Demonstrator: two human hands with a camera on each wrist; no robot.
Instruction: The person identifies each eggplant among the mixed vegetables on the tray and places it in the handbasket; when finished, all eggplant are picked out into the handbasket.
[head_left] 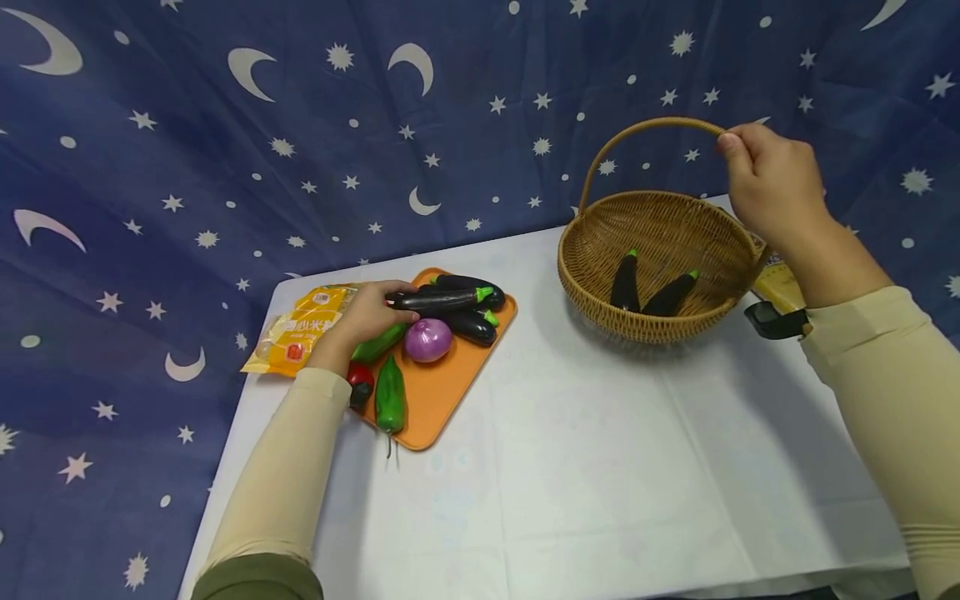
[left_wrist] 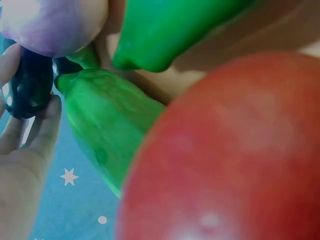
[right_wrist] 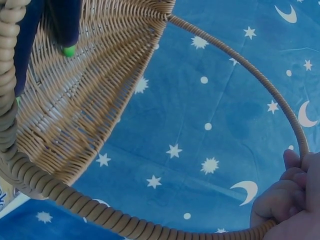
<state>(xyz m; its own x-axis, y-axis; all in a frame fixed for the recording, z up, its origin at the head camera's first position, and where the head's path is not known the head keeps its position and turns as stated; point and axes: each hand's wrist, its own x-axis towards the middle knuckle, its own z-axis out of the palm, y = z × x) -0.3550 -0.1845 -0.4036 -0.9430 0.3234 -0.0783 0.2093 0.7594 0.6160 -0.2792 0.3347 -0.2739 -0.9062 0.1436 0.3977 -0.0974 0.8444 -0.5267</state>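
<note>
My right hand grips the wicker basket by its arched handle; the right wrist view shows the curled fingers around it. Two dark eggplants with green tips lie inside the basket. At the left, my left hand pinches the blunt end of an eggplant between thumb and fingers, over the orange tray. Two more eggplants lie behind and in front of it. In the left wrist view the held eggplant shows between thumb and fingers.
Beside the held eggplant sit a purple onion, green peppers and a red tomato, partly behind my wrist. A yellow snack bag lies left of the tray. Another yellow package stands behind my right forearm. A star-patterned curtain hangs behind the white table.
</note>
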